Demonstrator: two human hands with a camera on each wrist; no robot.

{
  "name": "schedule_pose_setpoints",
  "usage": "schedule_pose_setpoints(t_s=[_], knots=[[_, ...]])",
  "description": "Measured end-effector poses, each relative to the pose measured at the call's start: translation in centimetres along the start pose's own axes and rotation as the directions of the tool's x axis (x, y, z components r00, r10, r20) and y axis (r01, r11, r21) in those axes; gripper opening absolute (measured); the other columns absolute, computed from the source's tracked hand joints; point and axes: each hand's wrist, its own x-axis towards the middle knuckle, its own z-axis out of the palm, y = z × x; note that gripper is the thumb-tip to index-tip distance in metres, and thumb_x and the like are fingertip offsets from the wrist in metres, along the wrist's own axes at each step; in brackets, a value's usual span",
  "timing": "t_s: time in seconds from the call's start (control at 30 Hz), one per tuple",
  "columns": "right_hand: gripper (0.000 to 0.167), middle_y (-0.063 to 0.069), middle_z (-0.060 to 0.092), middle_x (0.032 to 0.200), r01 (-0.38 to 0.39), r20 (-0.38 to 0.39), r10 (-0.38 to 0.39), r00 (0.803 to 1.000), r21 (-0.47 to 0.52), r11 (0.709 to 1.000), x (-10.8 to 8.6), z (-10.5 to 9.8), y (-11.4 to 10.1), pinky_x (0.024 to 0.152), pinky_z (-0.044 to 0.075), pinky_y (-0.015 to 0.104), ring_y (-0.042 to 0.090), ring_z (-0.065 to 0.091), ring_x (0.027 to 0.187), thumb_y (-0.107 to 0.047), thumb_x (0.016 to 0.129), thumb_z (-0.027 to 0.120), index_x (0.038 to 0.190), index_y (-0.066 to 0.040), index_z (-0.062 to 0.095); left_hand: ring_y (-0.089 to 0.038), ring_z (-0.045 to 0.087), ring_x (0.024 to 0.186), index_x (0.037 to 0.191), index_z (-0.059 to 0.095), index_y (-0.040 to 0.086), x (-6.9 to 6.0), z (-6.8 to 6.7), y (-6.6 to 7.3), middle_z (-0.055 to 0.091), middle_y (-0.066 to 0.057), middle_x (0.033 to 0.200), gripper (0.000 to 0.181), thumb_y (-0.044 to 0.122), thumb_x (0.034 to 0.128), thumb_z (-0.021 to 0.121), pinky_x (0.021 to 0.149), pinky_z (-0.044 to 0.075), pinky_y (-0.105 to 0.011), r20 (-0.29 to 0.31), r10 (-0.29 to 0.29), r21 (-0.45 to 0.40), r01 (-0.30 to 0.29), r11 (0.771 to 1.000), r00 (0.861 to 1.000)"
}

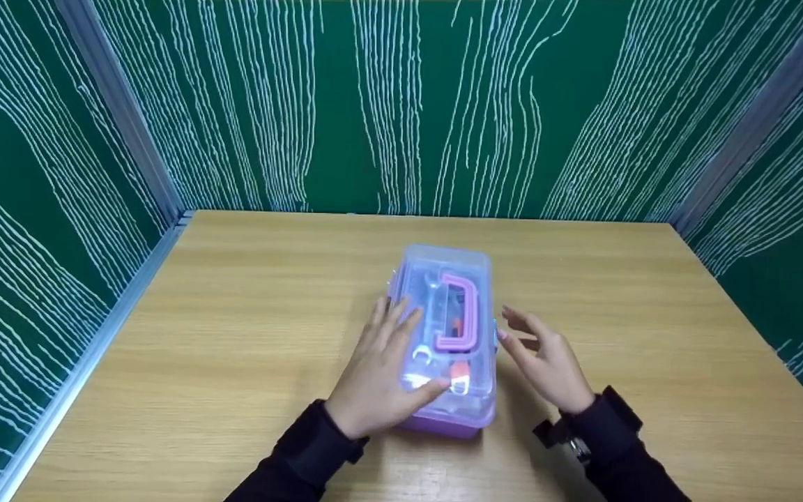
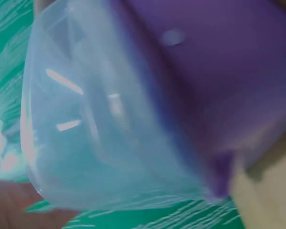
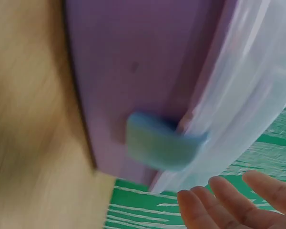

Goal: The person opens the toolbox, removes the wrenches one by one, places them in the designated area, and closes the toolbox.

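A plastic toolbox with a clear lid (image 1: 447,256), a purple base (image 1: 443,424) and a pink-purple handle (image 1: 471,314) stands on the table, its lid down. Through the lid show a pale wrench-like tool (image 1: 430,314) and some orange parts (image 1: 460,369). My left hand (image 1: 382,376) lies over the lid's left side, fingers spread. Beside the right side is my right hand (image 1: 548,362), fingers loosely bent, holding nothing. In the right wrist view, a blue-green latch (image 3: 162,143) spans base and lid, with the right fingertips (image 3: 219,191) just past the lid's edge.
The box stands on a light wooden table (image 1: 234,348). Green walls (image 1: 332,104) with wavy white lines enclose the back and sides, with grey metal posts (image 1: 123,104) at the corners. Dark straps (image 1: 325,446) circle both wrists.
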Motion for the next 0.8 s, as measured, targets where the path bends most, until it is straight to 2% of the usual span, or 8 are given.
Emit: schedule_pose_setpoints(t_s=[0.13, 0.23, 0.37, 0.47, 0.53, 0.67, 0.73, 0.8], knots=[[0.046, 0.025, 0.059, 0.132, -0.094, 0.033, 0.093, 0.995, 0.018, 0.995, 1.4, 0.1, 1.4, 0.099, 0.05, 0.051, 0.038, 0.059, 0.119, -0.018, 0.097, 0.06, 0.138, 0.003, 0.051, -0.039, 0.005, 0.151, 0.155, 0.028, 0.011, 1.1, 0.3, 1.1, 0.019, -0.012, 0.163, 0.098, 0.07, 0.0826, 0.057, 0.122, 0.009, -0.056, 0.069, 0.066, 0.09, -0.072, 0.993, 0.995], [0.048, 0.026, 0.057, 0.134, -0.203, 0.094, 0.195, 0.976, 0.086, 0.975, 2.1, 0.4, 2.6, 0.099, 0.051, 0.047, 0.034, 0.059, 0.119, -0.02, 0.099, 0.057, 0.14, 0.003, 0.048, -0.041, 0.01, 0.151, 0.155, 0.028, 0.011, 1.5, 1.1, 1.6, 0.022, -0.011, 0.162, 0.101, 0.074, 0.0809, 0.055, 0.121, 0.015, -0.057, 0.107, 0.102, 0.185, -0.12, 0.975, 0.989], [0.051, 0.028, 0.057, 0.133, -0.335, 0.181, 0.3, 0.937, 0.216, 0.917, 2.9, 0.9, 3.9, 0.092, 0.056, 0.038, 0.024, 0.065, 0.108, -0.023, 0.101, 0.053, 0.143, 0.004, 0.044, -0.04, 0.019, 0.149, 0.154, 0.03, 0.01, 1.6, 2.2, 2.0, 0.03, -0.01, 0.16, 0.103, 0.077, 0.0798, 0.054, 0.119, 0.023, -0.057, 0.125, 0.113, 0.286, -0.145, 0.947, 0.986], [0.054, 0.026, 0.059, 0.131, -0.399, 0.254, 0.331, 0.909, 0.299, 0.867, 3.1, 1.2, 4.6, 0.09, 0.057, 0.035, 0.02, 0.068, 0.102, -0.027, 0.101, 0.05, 0.144, 0.005, 0.041, -0.039, 0.025, 0.147, 0.153, 0.034, 0.011, 1.5, 2.7, 2.2, 0.036, -0.007, 0.157, 0.102, 0.078, 0.0785, 0.054, 0.118, 0.025, -0.057, 0.118, 0.106, 0.34, -0.14, 0.93, 0.987], [0.057, 0.02, 0.063, 0.128, -0.444, 0.31, 0.345, 0.886, 0.353, 0.824, 3.2, 1.4, 5.0, 0.092, 0.056, 0.035, 0.018, 0.069, 0.103, -0.031, 0.101, 0.05, 0.145, 0.004, 0.04, -0.038, 0.029, 0.146, 0.151, 0.037, 0.012, 1.4, 3.0, 2.2, 0.039, -0.005, 0.156, 0.101, 0.078, 0.0775, 0.055, 0.118, 0.026, -0.057, 0.106, 0.106, 0.379, -0.139, 0.915, 0.989], [0.059, 0.01, 0.07, 0.116, -0.497, 0.346, 0.374, 0.86, 0.402, 0.77, 3.1, 1.7, 5.1, 0.09, 0.057, 0.036, 0.016, 0.07, 0.099, -0.034, 0.101, 0.05, 0.143, 0.006, 0.04, -0.038, 0.035, 0.143, 0.149, 0.042, 0.015, 1.4, 3.3, 2.2, 0.043, -0.003, 0.154, 0.099, 0.08, 0.0762, 0.054, 0.117, 0.028, -0.055, 0.093, 0.127, 0.469, -0.156, 0.869, 0.988], [0.055, 0.01, 0.072, 0.111, -0.501, 0.33, 0.394, 0.858, 0.372, 0.781, 3.0, 1.6, 4.9, 0.087, 0.058, 0.035, 0.015, 0.071, 0.094, -0.032, 0.102, 0.048, 0.141, 0.006, 0.044, -0.037, 0.036, 0.143, 0.148, 0.043, 0.015, 1.3, 3.5, 2.1, 0.043, -0.002, 0.154, 0.099, 0.082, 0.076, 0.052, 0.117, 0.028, -0.055, 0.09, 0.139, 0.505, -0.166, 0.847, 0.986], [0.05, 0.01, 0.072, 0.11, -0.517, 0.31, 0.423, 0.851, 0.361, 0.776, 2.9, 1.6, 4.5, 0.086, 0.058, 0.035, 0.015, 0.071, 0.091, -0.029, 0.102, 0.048, 0.138, 0.005, 0.047, -0.037, 0.037, 0.142, 0.149, 0.043, 0.016, 1.3, 3.7, 2.1, 0.043, -0.002, 0.153, 0.099, 0.083, 0.076, 0.051, 0.117, 0.028, -0.054, 0.088, 0.147, 0.534, -0.171, 0.828, 0.985]])
